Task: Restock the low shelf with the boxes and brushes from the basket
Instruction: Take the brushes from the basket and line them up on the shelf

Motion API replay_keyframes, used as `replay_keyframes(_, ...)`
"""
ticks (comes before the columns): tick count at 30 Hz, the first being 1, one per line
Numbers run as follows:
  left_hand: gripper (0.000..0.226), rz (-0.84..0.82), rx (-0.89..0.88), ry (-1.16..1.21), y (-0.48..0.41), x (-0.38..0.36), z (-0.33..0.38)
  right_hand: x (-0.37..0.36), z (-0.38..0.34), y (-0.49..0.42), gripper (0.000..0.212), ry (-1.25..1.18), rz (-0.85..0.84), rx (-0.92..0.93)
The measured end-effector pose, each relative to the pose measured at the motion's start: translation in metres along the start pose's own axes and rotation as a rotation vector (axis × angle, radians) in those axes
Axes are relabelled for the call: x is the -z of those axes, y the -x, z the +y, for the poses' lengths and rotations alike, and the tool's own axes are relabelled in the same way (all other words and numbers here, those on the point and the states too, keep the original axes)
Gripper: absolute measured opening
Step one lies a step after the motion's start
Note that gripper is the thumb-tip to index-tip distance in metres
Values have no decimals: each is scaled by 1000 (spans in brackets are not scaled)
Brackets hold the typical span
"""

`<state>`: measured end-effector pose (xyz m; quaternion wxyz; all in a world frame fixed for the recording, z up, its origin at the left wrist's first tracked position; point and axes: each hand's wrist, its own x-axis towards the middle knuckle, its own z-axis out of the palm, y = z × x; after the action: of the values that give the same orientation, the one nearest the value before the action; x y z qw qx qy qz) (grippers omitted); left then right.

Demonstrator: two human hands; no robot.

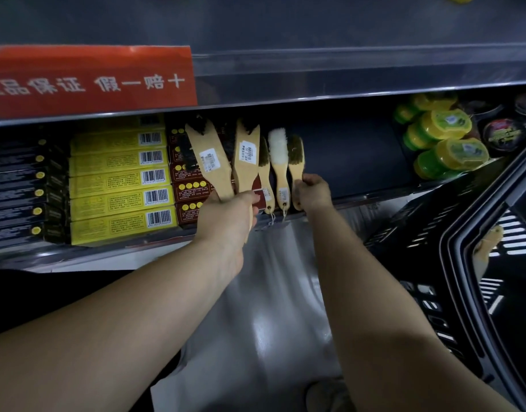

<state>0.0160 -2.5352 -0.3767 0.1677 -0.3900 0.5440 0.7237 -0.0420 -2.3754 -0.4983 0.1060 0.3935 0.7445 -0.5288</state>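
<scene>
My left hand (226, 218) grips the handles of two flat wooden brushes (211, 162), fanned upward over the low shelf (339, 200). Beside them, my right hand (313, 191) pinches the handle of a narrow wooden brush (296, 162) that lies on the shelf. Two more narrow brushes lie between my hands, one with white bristles (278, 162). Yellow boxes (119, 182), black boxes (17, 191) and dark red boxes (187, 188) are stacked on the shelf's left part. The black basket (434, 233) stands on the floor at the right, with one brush (487, 242) visible inside.
Yellow-green round tubs (446, 144) and dark tins (505, 133) fill the shelf's right end. A bare dark stretch of shelf lies between the brushes and the tubs. An upper shelf edge with a red sign (89, 81) overhangs. Grey floor (270, 292) lies below.
</scene>
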Motion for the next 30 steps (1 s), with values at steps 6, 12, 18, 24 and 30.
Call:
replay_keyframes(6,14,-35,-16,-37,2,-4,-1,-1,2,-2,24,-69,23,18)
replay_keyframes(12,19,-87,-15,-43,3,-4,-3,4,-8,25,22,-44,119,98)
replay_keyframes(18,19,-80,-26,-92,2,-6,-6,9,-26,104,23,-481,-420,136)
replay_keyframes(24,18,-133,-26,-116,3,-6,-7,19,-33,110,21,-512,-386,146)
replay_keyframes(30,8,-87,-49,-149,1,-3,-4,40,-25,34,20,-280,142,-57)
